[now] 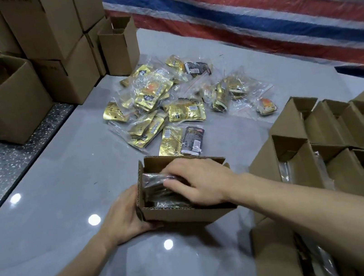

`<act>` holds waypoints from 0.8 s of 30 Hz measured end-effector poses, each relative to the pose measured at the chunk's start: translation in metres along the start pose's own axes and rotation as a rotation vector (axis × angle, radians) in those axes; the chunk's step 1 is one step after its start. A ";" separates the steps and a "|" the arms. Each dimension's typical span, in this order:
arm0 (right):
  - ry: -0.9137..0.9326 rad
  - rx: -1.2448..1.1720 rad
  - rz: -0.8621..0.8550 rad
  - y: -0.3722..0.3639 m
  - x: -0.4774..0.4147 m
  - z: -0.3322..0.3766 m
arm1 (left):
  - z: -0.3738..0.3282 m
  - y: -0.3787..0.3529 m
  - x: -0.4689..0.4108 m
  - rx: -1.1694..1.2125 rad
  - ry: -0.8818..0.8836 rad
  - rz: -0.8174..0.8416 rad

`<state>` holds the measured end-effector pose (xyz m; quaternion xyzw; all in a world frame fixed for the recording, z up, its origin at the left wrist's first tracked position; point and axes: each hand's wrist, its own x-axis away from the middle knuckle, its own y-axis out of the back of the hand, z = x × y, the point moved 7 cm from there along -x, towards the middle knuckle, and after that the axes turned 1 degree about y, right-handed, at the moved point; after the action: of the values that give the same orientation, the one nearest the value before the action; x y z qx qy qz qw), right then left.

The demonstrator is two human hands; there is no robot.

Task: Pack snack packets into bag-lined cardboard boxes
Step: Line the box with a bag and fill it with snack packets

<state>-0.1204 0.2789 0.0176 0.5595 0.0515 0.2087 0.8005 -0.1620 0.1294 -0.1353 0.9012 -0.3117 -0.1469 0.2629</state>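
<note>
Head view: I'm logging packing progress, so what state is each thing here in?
Held box: open, flaps up, holding packets.
Dark packets: bagged, inside the held box.
Left hand: grips the held box's side.
Right hand: fingers press the dark packets.
Gold packets: loose pile on the table, unpacked.
Right boxes: open, lined with plastic.
Stacked boxes: closed.

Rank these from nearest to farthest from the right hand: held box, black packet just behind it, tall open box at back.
1. Held box: right hand reaches inside it.
2. Black packet: just beyond that box.
3. Tall open box: far back, left.
</note>
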 end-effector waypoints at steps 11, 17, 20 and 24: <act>-0.604 -0.121 -0.020 0.027 0.025 -0.077 | -0.011 0.014 0.011 -0.305 0.466 0.001; -0.550 -0.078 0.131 0.020 0.020 -0.070 | -0.076 -0.020 0.038 0.603 1.013 0.155; -0.560 -0.124 0.146 0.025 0.021 -0.072 | -0.114 -0.021 0.030 0.773 0.976 0.193; -0.590 -0.246 0.108 0.031 0.028 -0.077 | -0.134 -0.013 0.015 0.802 0.969 0.162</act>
<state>-0.1283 0.3664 0.0220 0.4969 -0.2381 0.0846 0.8302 -0.0871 0.1799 -0.0343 0.8673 -0.2553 0.4264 0.0261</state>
